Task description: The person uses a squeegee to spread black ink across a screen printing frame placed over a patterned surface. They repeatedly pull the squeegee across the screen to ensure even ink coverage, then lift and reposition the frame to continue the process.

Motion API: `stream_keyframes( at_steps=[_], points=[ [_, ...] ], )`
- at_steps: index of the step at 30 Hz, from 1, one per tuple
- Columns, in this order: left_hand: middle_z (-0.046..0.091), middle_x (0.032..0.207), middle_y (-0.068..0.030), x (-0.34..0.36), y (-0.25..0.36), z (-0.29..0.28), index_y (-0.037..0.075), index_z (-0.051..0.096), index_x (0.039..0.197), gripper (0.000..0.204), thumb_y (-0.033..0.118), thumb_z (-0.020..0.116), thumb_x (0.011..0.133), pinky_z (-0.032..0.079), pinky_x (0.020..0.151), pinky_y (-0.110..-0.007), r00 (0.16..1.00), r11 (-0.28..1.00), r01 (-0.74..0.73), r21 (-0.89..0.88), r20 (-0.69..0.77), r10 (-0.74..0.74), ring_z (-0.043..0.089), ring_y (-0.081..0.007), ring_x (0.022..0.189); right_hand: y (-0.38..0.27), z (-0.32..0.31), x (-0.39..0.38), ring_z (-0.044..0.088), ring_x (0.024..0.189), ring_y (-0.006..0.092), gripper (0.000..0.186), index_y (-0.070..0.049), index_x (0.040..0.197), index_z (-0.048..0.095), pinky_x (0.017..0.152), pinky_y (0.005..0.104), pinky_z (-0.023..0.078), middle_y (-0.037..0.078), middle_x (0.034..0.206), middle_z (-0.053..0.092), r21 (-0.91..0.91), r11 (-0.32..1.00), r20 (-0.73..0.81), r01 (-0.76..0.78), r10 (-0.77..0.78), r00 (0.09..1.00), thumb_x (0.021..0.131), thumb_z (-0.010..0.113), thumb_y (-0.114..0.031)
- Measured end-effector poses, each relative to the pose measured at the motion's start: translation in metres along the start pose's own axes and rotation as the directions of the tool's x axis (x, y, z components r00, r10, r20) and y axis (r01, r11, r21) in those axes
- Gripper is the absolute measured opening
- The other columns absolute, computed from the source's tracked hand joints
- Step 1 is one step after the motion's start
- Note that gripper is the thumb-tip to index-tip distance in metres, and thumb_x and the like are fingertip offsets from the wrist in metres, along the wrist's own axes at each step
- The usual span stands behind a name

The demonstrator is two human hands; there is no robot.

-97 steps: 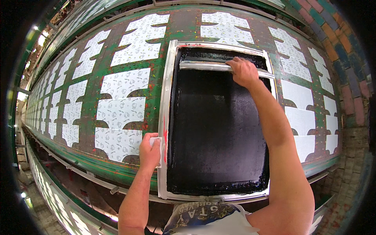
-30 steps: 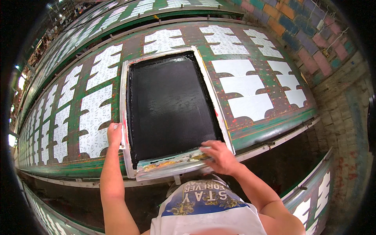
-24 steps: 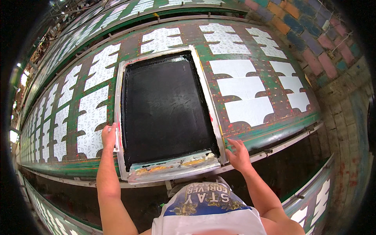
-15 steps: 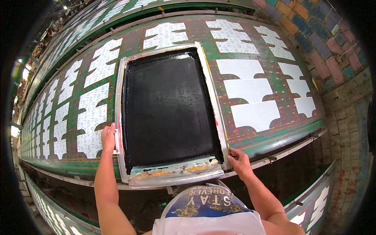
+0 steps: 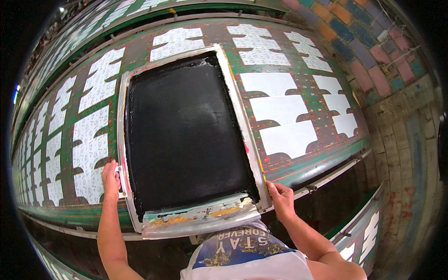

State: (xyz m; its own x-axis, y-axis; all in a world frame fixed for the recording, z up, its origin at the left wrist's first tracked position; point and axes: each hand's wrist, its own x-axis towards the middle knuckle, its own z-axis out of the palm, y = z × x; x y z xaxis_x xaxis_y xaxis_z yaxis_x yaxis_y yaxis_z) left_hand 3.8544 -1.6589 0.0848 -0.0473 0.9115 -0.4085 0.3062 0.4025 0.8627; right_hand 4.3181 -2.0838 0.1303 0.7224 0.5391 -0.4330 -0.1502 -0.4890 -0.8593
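A rectangular metal screen frame (image 5: 224,74) coated inside with black ink (image 5: 186,130) lies on a long green printing table (image 5: 303,170). A metal squeegee (image 5: 200,221), smeared teal, yellow and black, rests across the frame's near end. My left hand (image 5: 110,179) is closed on a pale handle (image 5: 121,182) at the frame's left side. At the lower right corner, my right hand (image 5: 281,198) pinches the frame's outer edge. White cut fabric pieces with small grey printed drawings (image 5: 91,144) lie left of and beyond the frame; plain white pieces (image 5: 277,105) lie to its right.
Another table with white pieces (image 5: 121,11) runs beyond this one, and part of one (image 5: 368,231) shows behind me at lower right. A painted block wall (image 5: 364,51) and worn brick paving (image 5: 406,154) are on the right. A metal rail (image 5: 336,172) follows the near edge.
The squeegee has come from the frame's far end to its near end. My right hand left it and took the frame's right edge. The frame now sits lower left in the view.
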Motion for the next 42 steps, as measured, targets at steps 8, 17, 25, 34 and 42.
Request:
stream_keyframes(
  at_steps=[8,17,25,34,42],
  points=[
    [0.045,0.064,0.0070,-0.035,0.052,0.055,0.013,0.066,0.106,0.036,0.050,0.065,0.107,0.024,0.039,-0.025,0.994,0.986,-0.094,-0.141,0.047,0.101,0.033,-0.0037,0.042,-0.019,-0.050,0.033,0.070,0.094,0.0132,0.035,0.005,0.129,0.077,0.085,0.0321,0.057,0.011,0.104,0.080,-0.075,0.983,-0.063,0.165,-0.170,0.983,0.108,0.073,-0.022],
    [0.048,0.069,0.0081,-0.110,0.086,0.232,0.017,0.069,0.103,0.028,0.045,0.066,0.107,0.026,0.043,-0.024,0.979,0.969,-0.128,-0.214,0.129,0.157,0.036,-0.0024,0.049,0.012,-0.201,0.134,0.069,0.095,0.0130,0.035,0.008,0.128,0.075,0.085,0.0315,0.055,0.009,0.108,0.080,-0.122,0.982,-0.157,0.144,-0.162,0.974,0.107,0.071,-0.019],
    [0.060,0.086,0.0030,-0.175,0.062,0.367,0.015,0.071,0.108,0.029,0.043,0.073,0.102,0.041,0.052,-0.026,0.961,0.945,-0.265,-0.192,0.025,0.275,0.052,-0.0062,0.069,0.049,-0.333,0.200,0.071,0.096,0.0167,0.035,0.012,0.128,0.075,0.087,0.0321,0.056,0.013,0.110,0.080,-0.038,0.980,-0.188,0.195,-0.198,0.962,0.105,0.071,-0.015],
    [0.048,0.070,0.0050,-0.216,0.074,0.425,0.010,0.063,0.101,0.030,0.039,0.070,0.108,0.028,0.040,-0.027,0.968,0.956,-0.221,-0.193,0.079,0.239,0.039,-0.0058,0.046,0.071,-0.406,0.239,0.072,0.096,0.0169,0.036,0.012,0.127,0.074,0.087,0.0334,0.056,0.013,0.108,0.079,-0.084,0.985,-0.152,0.149,-0.160,0.975,0.106,0.071,-0.017],
    [0.047,0.070,0.0063,-0.223,0.077,0.442,0.012,0.062,0.101,0.030,0.040,0.071,0.107,0.027,0.041,-0.026,0.957,0.956,-0.269,-0.119,0.074,0.279,0.038,-0.0045,0.048,0.079,-0.422,0.242,0.073,0.100,0.0186,0.036,0.012,0.130,0.073,0.089,0.0339,0.057,0.016,0.113,0.080,-0.099,0.971,-0.111,0.216,-0.227,0.968,0.106,0.070,-0.015]
  ],
)
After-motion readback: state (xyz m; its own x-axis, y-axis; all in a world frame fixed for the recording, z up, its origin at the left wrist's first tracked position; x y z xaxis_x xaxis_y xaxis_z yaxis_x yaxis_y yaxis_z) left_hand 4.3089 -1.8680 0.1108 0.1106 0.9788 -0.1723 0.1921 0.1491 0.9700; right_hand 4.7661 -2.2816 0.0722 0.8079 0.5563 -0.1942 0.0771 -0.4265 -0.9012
